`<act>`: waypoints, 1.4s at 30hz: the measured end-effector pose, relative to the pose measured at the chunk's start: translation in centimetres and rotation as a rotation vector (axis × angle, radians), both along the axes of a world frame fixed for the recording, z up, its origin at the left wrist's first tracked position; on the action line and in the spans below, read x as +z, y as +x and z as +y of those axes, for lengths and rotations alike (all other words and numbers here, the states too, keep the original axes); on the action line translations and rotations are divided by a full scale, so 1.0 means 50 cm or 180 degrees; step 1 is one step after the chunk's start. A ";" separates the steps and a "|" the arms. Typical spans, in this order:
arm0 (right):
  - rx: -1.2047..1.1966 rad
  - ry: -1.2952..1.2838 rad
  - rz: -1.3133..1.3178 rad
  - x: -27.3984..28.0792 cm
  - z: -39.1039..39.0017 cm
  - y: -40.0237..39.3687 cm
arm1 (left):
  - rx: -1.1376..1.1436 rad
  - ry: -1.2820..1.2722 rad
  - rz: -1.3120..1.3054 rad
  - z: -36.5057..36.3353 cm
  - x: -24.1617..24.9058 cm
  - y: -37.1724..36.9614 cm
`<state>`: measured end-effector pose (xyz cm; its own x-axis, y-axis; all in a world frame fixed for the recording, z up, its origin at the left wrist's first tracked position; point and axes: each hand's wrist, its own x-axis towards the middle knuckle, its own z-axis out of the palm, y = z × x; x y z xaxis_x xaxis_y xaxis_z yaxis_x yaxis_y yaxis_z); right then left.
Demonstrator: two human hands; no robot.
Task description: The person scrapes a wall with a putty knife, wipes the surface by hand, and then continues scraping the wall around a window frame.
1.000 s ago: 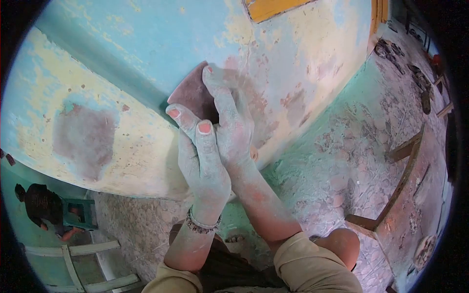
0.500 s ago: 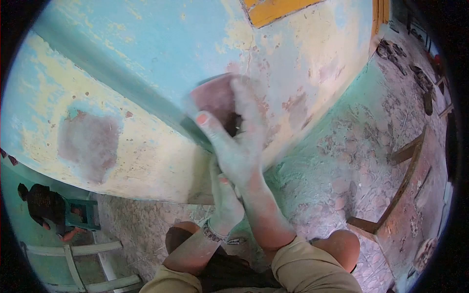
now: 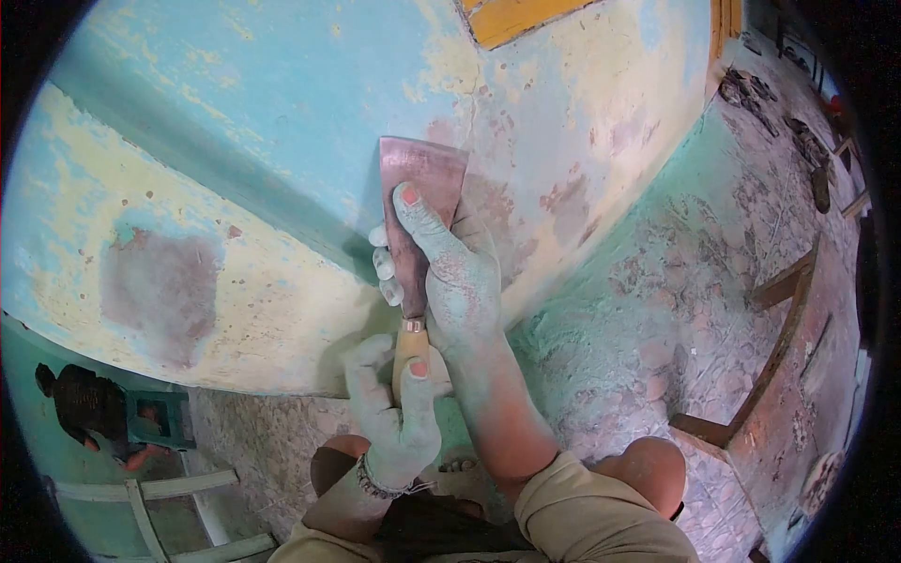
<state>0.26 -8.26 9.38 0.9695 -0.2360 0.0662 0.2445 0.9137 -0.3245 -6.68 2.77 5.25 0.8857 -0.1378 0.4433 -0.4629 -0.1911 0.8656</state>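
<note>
A scraper [image 3: 428, 163] with a wide, worn metal blade and a light wooden handle is held upright in front of the wall. My right hand [image 3: 465, 281], coated in pale dust, wraps round the blade, thumb flat on its face and fingers curled behind. Lower down, my left hand [image 3: 399, 427], with a bracelet at its wrist, pinches the wooden handle between thumb and fingers. Behind the blade, the wall [image 3: 291, 103] shows flaking blue and cream paint with bare patches.
A teal ledge [image 3: 211, 174] crosses the wall diagonally. Dust and debris cover the floor [image 3: 648, 319]. On the right lies a wooden frame [image 3: 788, 319]; at lower left are a pale wooden rack [image 3: 141, 488] and a person [image 3: 89, 403] beside a teal stool [image 3: 161, 418].
The scraper has turned upright, its blade and handle now plainly in view. My left hand has moved from beside my right wrist onto the handle.
</note>
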 end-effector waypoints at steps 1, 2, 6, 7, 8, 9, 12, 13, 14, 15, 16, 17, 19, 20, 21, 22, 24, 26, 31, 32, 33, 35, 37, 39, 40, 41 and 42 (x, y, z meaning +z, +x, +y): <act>0.0017 0.0078 -0.0068 -0.001 0.002 0.006 | 0.0035 0.0180 -0.0063 0.014 0.007 0.001; 0.0038 0.0156 -0.0137 -0.002 0.004 0.009 | 0.0073 0.0358 -0.0127 0.024 0.013 0.002; 0.0085 0.0391 -0.0231 0.014 0.005 -0.004 | -0.0133 0.0673 -0.0873 0.030 0.025 -0.004; 0.0108 0.0402 -0.0230 0.017 0.003 -0.005 | -0.0188 0.0576 -0.0928 0.029 0.022 -0.009; 0.0127 0.0414 -0.0236 0.020 0.000 -0.006 | -0.0246 0.0481 -0.0988 0.028 0.021 -0.010; 0.0085 0.0440 -0.0209 0.029 -0.003 -0.004 | -0.0253 0.0343 -0.0787 0.024 0.028 -0.009; 0.0193 0.0493 -0.0079 0.034 -0.003 -0.005 | -0.0212 0.0258 -0.0524 0.022 0.043 -0.018; 0.0336 0.0467 -0.0069 0.027 -0.004 -0.011 | -0.0209 0.0420 -0.0728 0.025 0.042 -0.019; 0.0459 0.0434 -0.0079 0.027 -0.007 -0.015 | -0.0225 0.0577 -0.0952 0.026 0.042 -0.017; 0.0338 0.0467 -0.0116 0.031 -0.005 -0.016 | -0.0161 0.0537 -0.0939 0.027 0.040 -0.017; 0.0215 0.0504 -0.0147 0.035 0.001 -0.014 | -0.0101 0.0499 -0.0920 0.030 0.034 -0.018; 0.0098 0.0557 -0.0154 0.034 0.004 -0.013 | -0.0037 0.0476 -0.0875 0.032 0.030 -0.020; 0.0043 0.0543 -0.0133 0.042 -0.003 -0.013 | 0.0185 0.0168 -0.0219 0.020 0.041 -0.037; 0.0047 0.0532 -0.0120 0.044 0.000 -0.016 | 0.0333 0.0009 0.0106 0.018 0.046 -0.047; 0.0085 0.0498 -0.0082 0.041 0.005 -0.018 | 0.0330 0.0080 -0.0100 0.023 0.043 -0.046; 0.0097 0.0451 -0.0064 0.036 0.008 -0.019 | 0.0300 0.0138 -0.0324 0.027 0.038 -0.039; 0.0063 0.0416 -0.0086 0.043 -0.001 -0.017 | 0.0129 0.0007 -0.0534 0.018 0.042 -0.026; 0.0065 0.0468 -0.0096 0.045 -0.004 -0.017 | -0.0060 -0.0331 -0.0438 0.009 0.050 -0.027; 0.0047 0.0486 -0.0119 0.041 0.006 -0.022 | 0.0110 -0.0147 -0.0512 0.008 0.045 -0.035; 0.0063 0.0499 -0.0105 0.044 0.003 -0.024 | 0.0019 -0.0208 -0.0704 0.003 0.043 -0.030; 0.0110 0.0476 -0.0068 0.051 -0.008 -0.020 | -0.0058 -0.0099 -0.0671 0.000 0.050 -0.021; 0.0306 0.0471 0.0100 0.054 -0.016 -0.015 | -0.0106 0.0166 -0.0522 0.007 0.062 -0.016; 0.0045 0.0470 -0.0022 0.045 -0.007 -0.012 | 0.0023 0.0042 -0.0517 0.000 0.058 -0.023; -0.0035 0.0459 -0.0196 0.042 -0.006 -0.010 | 0.0006 -0.0058 -0.0627 -0.005 0.056 -0.022; 0.0034 0.0460 -0.0273 0.036 -0.004 -0.016 | -0.0058 -0.0081 -0.0702 -0.003 0.049 -0.022; 0.0096 0.0459 -0.0347 0.034 -0.007 -0.016 | -0.0127 -0.0107 -0.0772 -0.003 0.046 -0.018; 0.0020 0.0398 -0.0267 0.040 -0.015 -0.011 | -0.0084 -0.0032 -0.0751 -0.006 0.048 -0.011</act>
